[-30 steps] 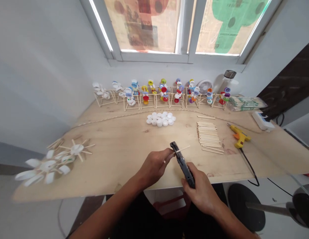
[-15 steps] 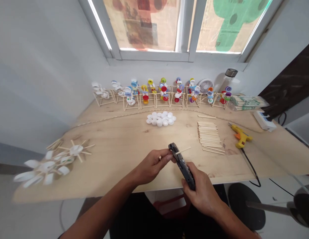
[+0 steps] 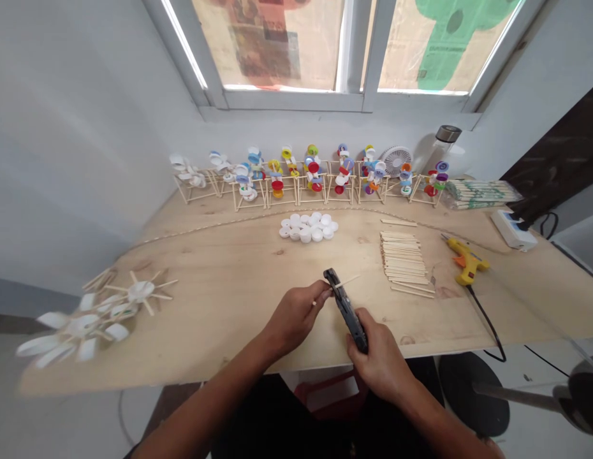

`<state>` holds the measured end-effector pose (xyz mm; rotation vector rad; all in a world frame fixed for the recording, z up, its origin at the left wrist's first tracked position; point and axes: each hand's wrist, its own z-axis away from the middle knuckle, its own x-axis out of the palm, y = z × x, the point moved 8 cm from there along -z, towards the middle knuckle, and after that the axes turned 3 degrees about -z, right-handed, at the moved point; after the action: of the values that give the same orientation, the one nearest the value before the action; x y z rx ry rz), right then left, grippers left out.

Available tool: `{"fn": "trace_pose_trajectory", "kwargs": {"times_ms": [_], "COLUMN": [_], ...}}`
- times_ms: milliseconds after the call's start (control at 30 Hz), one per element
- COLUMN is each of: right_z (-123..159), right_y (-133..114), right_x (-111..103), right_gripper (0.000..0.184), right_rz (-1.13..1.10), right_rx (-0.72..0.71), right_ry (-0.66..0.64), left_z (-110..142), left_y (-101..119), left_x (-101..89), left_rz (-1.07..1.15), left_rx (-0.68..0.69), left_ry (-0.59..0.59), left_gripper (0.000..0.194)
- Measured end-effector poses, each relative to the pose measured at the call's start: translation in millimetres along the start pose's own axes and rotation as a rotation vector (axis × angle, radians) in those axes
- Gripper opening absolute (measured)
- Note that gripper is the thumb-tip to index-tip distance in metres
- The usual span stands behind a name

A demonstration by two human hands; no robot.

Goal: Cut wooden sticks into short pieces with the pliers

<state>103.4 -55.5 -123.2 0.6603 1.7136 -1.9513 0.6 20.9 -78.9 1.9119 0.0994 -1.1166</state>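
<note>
My right hand [image 3: 380,357] is wrapped around the handle of a dark plier-like hand tool [image 3: 347,312], held slanting above the table's front edge. Between the fingertips of my left hand [image 3: 296,315] is a thin wooden stick [image 3: 348,280], which crosses the tool's head and pokes out to the right. Whether the jaws bite into it I cannot tell. To the right lies a neat stack of similar wooden sticks [image 3: 404,258]. White bottle caps [image 3: 306,227] sit in a cluster behind my hands.
Stick frames with colourful cap wheels [image 3: 277,185] line the back of the wooden table [image 3: 220,255]. Stick-and-cap wheels [image 3: 141,291] lie at left. A yellow glue gun [image 3: 468,261], a power strip [image 3: 514,229], bagged sticks [image 3: 483,193], a bottle [image 3: 442,150] and a small fan [image 3: 396,161] are right.
The view has shifted slightly. My left fingertips have drawn in a little on the stick, and the tool sits slightly higher and further left in the picture. Both hands keep their hold.
</note>
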Motion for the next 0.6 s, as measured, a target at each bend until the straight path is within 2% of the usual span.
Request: {"fn": "trace_pose_trajectory", "kwargs": {"times_ms": [100, 200, 300, 600], "right_z": [-3, -2, 0, 5], "right_y": [-1, -3, -5, -13], "right_x": [0, 0, -2, -9], "right_gripper": [0.013, 0.012, 0.013, 0.018], "right_rz": [-0.019, -0.033, -0.025, -0.025], "right_rx": [0.011, 0.014, 0.011, -0.042], "right_ry": [-0.007, -0.028, -0.033, -0.026], "left_z": [3, 6, 6, 1], "left_y": [5, 10, 9, 5], "left_x": [-5.1, -4.1, -3.2, -5.0], "left_rz": [-0.317, -0.413, -0.282, 0.243], "left_rx": [0.079, 0.157, 0.158, -0.04], "left_ry": [0.211, 0.264, 0.182, -0.151], "left_gripper": [0.025, 0.025, 0.023, 0.029]}}
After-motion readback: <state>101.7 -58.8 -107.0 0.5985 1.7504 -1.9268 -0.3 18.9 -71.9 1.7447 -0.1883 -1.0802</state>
